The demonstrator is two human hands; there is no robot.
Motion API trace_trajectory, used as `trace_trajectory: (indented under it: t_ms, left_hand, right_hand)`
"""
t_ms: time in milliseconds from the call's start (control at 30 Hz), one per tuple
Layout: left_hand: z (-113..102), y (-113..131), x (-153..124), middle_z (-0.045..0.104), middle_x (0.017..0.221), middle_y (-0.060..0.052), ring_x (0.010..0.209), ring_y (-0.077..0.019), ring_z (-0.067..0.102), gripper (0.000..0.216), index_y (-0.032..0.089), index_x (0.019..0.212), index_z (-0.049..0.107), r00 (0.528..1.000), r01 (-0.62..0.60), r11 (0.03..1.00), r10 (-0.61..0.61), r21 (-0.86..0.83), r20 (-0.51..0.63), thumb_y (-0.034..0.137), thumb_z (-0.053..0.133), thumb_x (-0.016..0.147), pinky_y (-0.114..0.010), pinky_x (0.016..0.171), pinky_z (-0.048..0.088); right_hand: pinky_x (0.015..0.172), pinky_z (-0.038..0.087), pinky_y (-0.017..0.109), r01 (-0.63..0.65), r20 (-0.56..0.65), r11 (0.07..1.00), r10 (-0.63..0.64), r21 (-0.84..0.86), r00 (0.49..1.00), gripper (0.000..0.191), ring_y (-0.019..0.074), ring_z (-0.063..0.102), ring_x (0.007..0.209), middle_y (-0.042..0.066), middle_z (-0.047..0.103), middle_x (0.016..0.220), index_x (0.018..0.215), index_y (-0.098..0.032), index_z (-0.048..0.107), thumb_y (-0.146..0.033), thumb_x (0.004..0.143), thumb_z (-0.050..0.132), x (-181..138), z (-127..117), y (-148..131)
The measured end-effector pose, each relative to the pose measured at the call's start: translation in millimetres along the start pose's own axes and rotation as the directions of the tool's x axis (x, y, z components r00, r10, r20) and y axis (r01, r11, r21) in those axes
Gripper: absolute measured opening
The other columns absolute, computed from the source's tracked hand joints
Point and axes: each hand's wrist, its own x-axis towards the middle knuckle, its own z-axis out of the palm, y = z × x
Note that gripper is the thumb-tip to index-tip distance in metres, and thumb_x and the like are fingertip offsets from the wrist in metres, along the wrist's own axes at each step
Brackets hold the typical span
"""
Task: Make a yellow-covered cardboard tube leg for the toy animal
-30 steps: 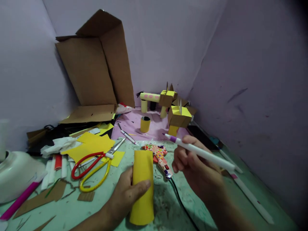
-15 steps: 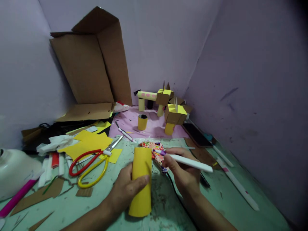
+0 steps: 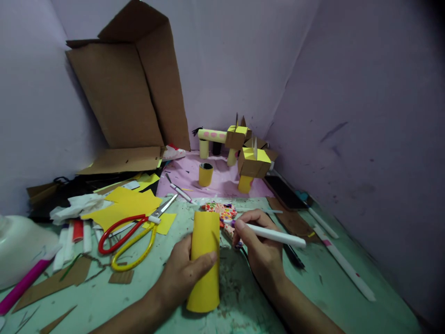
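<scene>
My left hand (image 3: 189,266) is wrapped round a yellow paper tube (image 3: 206,236), which stands on end and leans slightly over the table. In my right hand (image 3: 262,246) is a white marker (image 3: 278,235) with a purple tip end, pinched between thumb and fingers. Its tip points left, close to the tube's upper right edge; whether it touches cannot be made out. Behind the tube lies a floral-patterned object (image 3: 219,209), partly hidden. Scissors (image 3: 153,221) with red and yellow handles lie left of my hands.
Yellow paper scraps (image 3: 130,204) and a white bottle (image 3: 24,250) are at left. On pink paper (image 3: 181,169) stand a short yellow tube (image 3: 206,175) and cardboard-headed animal figures (image 3: 255,162). A large cardboard box (image 3: 118,93) leans on the wall; a phone (image 3: 287,192) lies right.
The marker tip has shifted slightly left and down, closer to the tube's right edge. The left hand and the tube stay almost still; the view has tilted a little.
</scene>
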Motion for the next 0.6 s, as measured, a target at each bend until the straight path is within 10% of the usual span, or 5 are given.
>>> trace_trajectory:
  t_ms: [367,600]
  left_hand:
    - [-0.5,-3.0,0.8,0.064,0.087,-0.010,0.074,-0.0240,0.058,0.049,0.014,0.100,0.053,1.000,0.012,1.000,-0.012,0.024,-0.002,0.050,0.063,0.069,-0.033,0.061,0.047]
    - [-0.8,-3.0,-0.7,0.062,0.084,-0.005,0.077,-0.0220,0.056,0.040,0.015,0.097,0.055,1.000,-0.002,1.000,0.003,0.024,-0.023,0.046,0.063,0.073,-0.031,0.066,0.047]
  right_hand:
    - [0.045,0.039,0.022,-0.050,0.018,0.991,0.048,0.122,0.999,0.022,0.0101,0.049,0.043,-0.004,0.057,0.047,0.067,-0.019,0.058,-0.036,0.076,0.069,1.8,-1.7,2.5]
    - [0.039,0.034,0.018,-0.356,0.490,0.821,0.109,0.446,0.865,0.016,0.0075,0.049,0.041,-0.003,0.060,0.056,0.071,-0.023,0.065,-0.035,0.068,0.074,-21.0,0.8,-27.8]
